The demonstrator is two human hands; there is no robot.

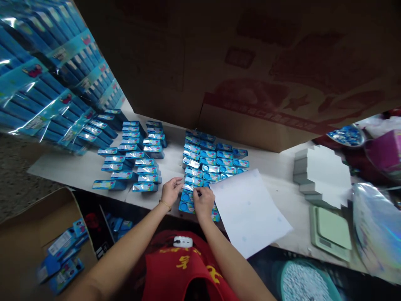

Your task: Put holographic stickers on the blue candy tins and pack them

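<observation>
Rows of small blue boxes (208, 161) stand packed together on the worktable in front of me. My left hand (171, 192) is at the left edge of this block, its fingers apart, the tips close to one box. Over the nearest rows is my right hand (204, 202), fingers curled and pressed together above a box end; whatever they pinch is too small to make out. A white sheet (249, 213) with faint marks lies right of that hand, covering part of the block. Round blue recesses show on the box ends (187, 207) nearest me.
More blue boxes (145, 171) stand in rows to the left, beside film-wrapped stacks (46, 83). A large carton (238, 75) looms behind. To the right are a grey-white card stack (328, 175), a scale (332, 232) and a teal basin (328, 288). An open carton (28, 225) sits lower left.
</observation>
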